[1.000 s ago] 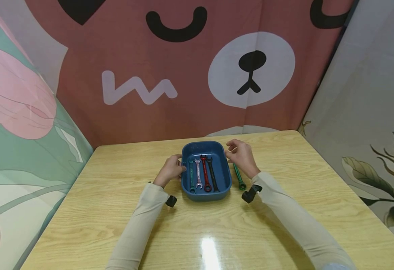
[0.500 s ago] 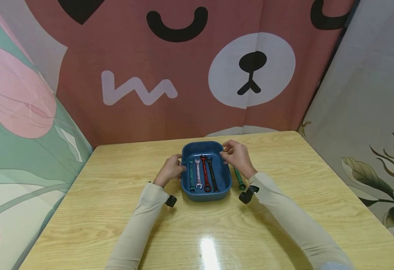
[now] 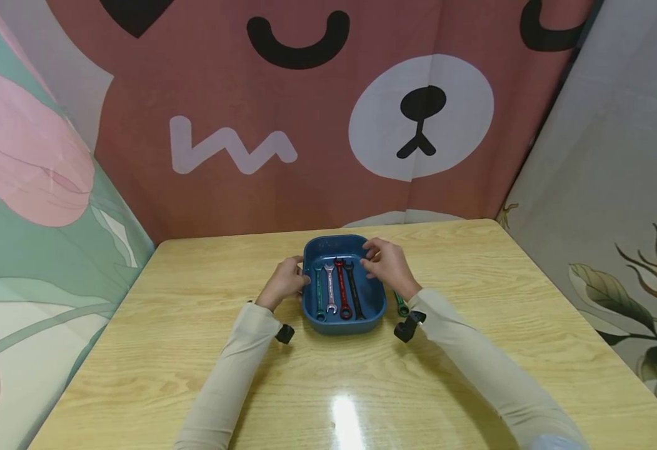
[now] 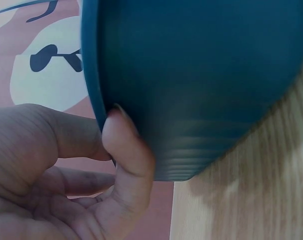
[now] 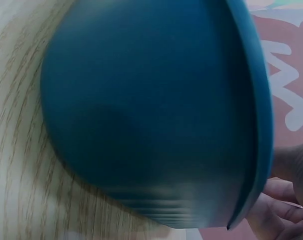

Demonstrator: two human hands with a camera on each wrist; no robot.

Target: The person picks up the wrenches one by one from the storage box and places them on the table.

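Note:
A blue plastic bin (image 3: 344,326) stands on the table, with several combination wrenches lying side by side in it: a green wrench (image 3: 319,294), a silver-pink wrench (image 3: 330,289), a red wrench (image 3: 342,290) and a black wrench (image 3: 354,290). My left hand (image 3: 284,284) pinches the bin's left rim; the left wrist view shows a fingertip against the outer wall. Over the right rim, my right hand (image 3: 391,265) reaches with fingers loosely bent above the bin's inside, and nothing shows between them. Another green wrench (image 3: 401,305) lies outside the bin, mostly hidden beneath the right hand.
The light wooden table (image 3: 193,350) extends around the bin, with its back edge near a curtain (image 3: 283,200) printed with a bear. Flowered curtains hang at both sides. A dark camera (image 3: 409,326) sits on the right wrist.
My right hand has moved left, from beside the bin to over its right rim, covering more of the outer green wrench. The left hand and bin have stayed in place.

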